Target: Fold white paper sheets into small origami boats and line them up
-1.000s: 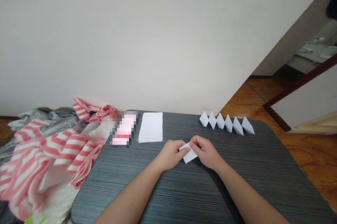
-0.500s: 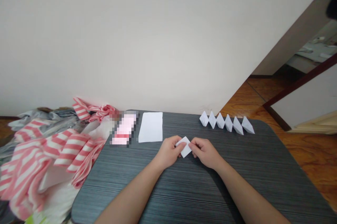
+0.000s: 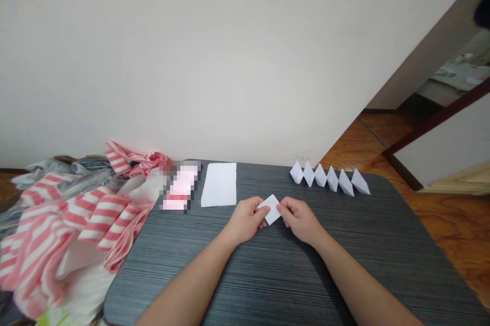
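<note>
Between my two hands is a small folded piece of white paper [image 3: 272,212], turned like a diamond. My left hand [image 3: 247,220] pinches its left corner, thumb on top and fingers curled beneath. On the opposite corner, my right hand [image 3: 300,219] grips the paper between thumb and forefinger. Both hands are just above the dark table [image 3: 268,275]. Several folded white paper shapes [image 3: 320,176] stand in a row at the back right. A stack of flat white paper [image 3: 219,184] lies to the left of my hands.
A blurred-out pink and white item [image 3: 180,187] lies left of the paper stack. Red-and-white striped cloth [image 3: 103,214] is heaped beside the table's left edge. A pale wall [image 3: 229,60] rises behind the table, and wooden floor [image 3: 356,137] shows at the right.
The folded paper has shifted slightly up and to the right and turned a little. My right hand has moved slightly with it; both hands keep their pinch.
</note>
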Demonstrator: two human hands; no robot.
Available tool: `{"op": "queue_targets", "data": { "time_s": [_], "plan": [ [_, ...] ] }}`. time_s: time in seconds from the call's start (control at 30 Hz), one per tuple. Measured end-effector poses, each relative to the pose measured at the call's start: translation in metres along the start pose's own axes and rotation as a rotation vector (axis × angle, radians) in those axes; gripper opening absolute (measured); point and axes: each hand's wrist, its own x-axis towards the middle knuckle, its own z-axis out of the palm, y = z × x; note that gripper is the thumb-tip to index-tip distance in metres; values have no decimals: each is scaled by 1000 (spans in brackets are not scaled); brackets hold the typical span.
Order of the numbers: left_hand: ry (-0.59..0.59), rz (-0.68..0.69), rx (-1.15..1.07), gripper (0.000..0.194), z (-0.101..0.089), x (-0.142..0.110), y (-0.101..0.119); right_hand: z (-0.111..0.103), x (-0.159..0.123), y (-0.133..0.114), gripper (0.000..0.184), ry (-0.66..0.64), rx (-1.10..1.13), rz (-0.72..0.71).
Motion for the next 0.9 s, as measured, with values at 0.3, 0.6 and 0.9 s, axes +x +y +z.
{"op": "queue_targets", "data": {
  "time_s": [0.3, 0.6, 0.9],
  "plan": [
    [13, -21, -91, 28, -1, 1, 5, -2, -1, 0, 29, -23, 16, -8],
    [4, 12, -51, 41, -4, 0, 6, -2, -2, -1, 28, -43, 25, -21],
    [-11, 8, -72, 40, -5, 1, 5, -3, -2, -1, 29, -50, 38, -16]
  ]
}}
